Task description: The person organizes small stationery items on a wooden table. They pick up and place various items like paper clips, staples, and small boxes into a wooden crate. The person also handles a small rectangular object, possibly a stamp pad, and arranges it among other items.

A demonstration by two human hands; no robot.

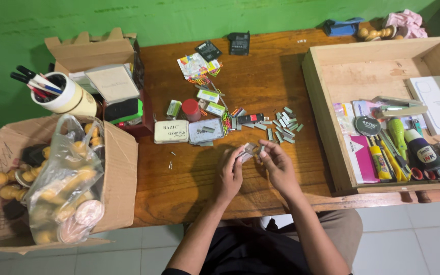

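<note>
The left hand [231, 172] pinches a staple strip [247, 152], its long axis angled toward the right hand [277, 164], whose fingertips close on the strip's far end, both just short of the loose staple strips [284, 126] on the desk [260, 76].

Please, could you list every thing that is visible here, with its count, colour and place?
staple strips: many, grey, desk middle
small box: one, pale, between both hands
tin: one, cream, left of strips
red cap: one, desk middle
wooden drawer: one, right, holds pens, scissors, ink
cup of pens: one, white, left
cardboard box: one, brown, far left, holds plastic bag
left hand: holds small box
right hand: touches small box
</note>
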